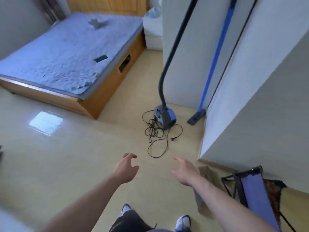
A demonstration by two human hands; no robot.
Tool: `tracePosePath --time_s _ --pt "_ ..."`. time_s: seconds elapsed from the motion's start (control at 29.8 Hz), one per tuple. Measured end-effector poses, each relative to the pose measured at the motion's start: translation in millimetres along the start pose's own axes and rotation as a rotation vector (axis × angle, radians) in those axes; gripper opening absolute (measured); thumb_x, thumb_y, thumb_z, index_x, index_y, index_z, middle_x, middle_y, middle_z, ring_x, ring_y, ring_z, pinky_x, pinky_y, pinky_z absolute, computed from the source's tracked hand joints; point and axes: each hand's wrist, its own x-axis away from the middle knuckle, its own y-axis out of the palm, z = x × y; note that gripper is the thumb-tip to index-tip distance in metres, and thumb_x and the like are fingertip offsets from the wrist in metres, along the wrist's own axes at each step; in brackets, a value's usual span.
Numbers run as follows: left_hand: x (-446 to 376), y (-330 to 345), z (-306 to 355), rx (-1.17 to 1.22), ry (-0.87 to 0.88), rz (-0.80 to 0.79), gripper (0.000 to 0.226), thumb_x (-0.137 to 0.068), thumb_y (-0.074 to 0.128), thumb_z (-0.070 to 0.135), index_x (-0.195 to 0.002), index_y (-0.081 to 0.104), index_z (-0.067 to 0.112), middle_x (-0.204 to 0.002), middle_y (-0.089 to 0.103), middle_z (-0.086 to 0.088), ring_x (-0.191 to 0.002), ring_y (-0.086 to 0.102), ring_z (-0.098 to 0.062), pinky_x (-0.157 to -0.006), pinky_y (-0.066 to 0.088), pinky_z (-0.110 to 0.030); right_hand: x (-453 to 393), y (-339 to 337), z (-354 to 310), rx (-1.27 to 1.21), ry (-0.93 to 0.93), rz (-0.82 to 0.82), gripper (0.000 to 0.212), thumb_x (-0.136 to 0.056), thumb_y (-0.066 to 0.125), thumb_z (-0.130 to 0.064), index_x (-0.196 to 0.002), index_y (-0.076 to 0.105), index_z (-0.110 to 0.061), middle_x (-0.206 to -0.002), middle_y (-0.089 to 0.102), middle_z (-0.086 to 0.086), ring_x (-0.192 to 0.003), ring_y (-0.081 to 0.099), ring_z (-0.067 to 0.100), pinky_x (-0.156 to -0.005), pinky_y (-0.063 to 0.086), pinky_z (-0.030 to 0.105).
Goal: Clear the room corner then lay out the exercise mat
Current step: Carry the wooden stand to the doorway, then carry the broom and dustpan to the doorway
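Both arms are extended forward above the tiled floor. The left hand is seen with loosely curled fingers, holding nothing; the right hand is spread, also holding nothing. In the corner, a vacuum cleaner stands with its cord tangled alongside, a blue mop leaning near. No exercise mat can be identified.
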Motion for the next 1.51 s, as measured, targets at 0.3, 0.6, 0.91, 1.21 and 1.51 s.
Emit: tracePosePath --time_s 0.3,0.6,0.91,1.21,1.51 --pt "50.7 -142.0 -198.9 0.228 -0.235 0.29 0.049 -0.092 0.062 0.027 -0.139 0.052 0.026 -0.15 0.039 0.006 -0.113 0.056 -0.016 -0.101 0.043 -0.026 -27.4 104.9 -251.6 0.21 -0.342 -0.15 0.067 -0.092 0.065 -0.038 -0.154 0.041 -0.029 -0.147 0.048 -0.003 -0.129 0.051 0.018 -0.105 0.04 0.031" --pt "74.3 -252.8 -365.7 0.413 -0.381 0.503 0.048 -0.089 0.066 0.027 -0.136 0.056 0.027 -0.148 0.042 0.005 -0.134 0.047 -0.016 -0.111 0.04 -0.029 -36.6 218.7 -457.0 0.386 -0.629 -0.264 0.067 -0.093 0.065 -0.042 -0.154 0.04 -0.03 -0.158 0.039 -0.007 -0.141 0.043 0.015 -0.113 0.035 0.029" --pt "38.0 -350.9 -473.8 0.547 -0.536 0.653 0.05 -0.087 0.066 0.028 -0.136 0.056 0.028 -0.146 0.046 0.004 -0.133 0.047 -0.018 -0.111 0.039 -0.032 -112.1 284.7 -630.2 0.469 -0.756 -0.378 0.066 -0.089 0.068 -0.042 -0.15 0.044 -0.032 -0.156 0.042 -0.004 -0.141 0.043 0.016 -0.116 0.037 0.035" --pt "15.4 -448.4 -564.2 0.671 -0.741 0.841 0.049 -0.088 0.067 0.029 -0.137 0.056 0.027 -0.147 0.049 0.003 -0.134 0.048 -0.018 -0.107 0.041 -0.032 -187.0 350.2 -815.9 0.613 -0.904 -0.513 0.063 -0.093 0.067 -0.039 -0.151 0.043 -0.031 -0.155 0.042 0.001 -0.139 0.046 0.019 -0.113 0.041 0.034" --pt "42.9 -493.3 -684.0 0.792 -0.909 0.956 0.053 -0.085 0.069 0.033 -0.137 0.055 0.032 -0.147 0.047 0.006 -0.13 0.05 -0.016 -0.106 0.045 -0.035 -181.1 477.2 -970.9 0.723 -1.076 -0.64 0.061 -0.091 0.069 -0.04 -0.147 0.045 -0.037 -0.151 0.044 -0.005 -0.134 0.049 0.015 -0.11 0.045 0.038"
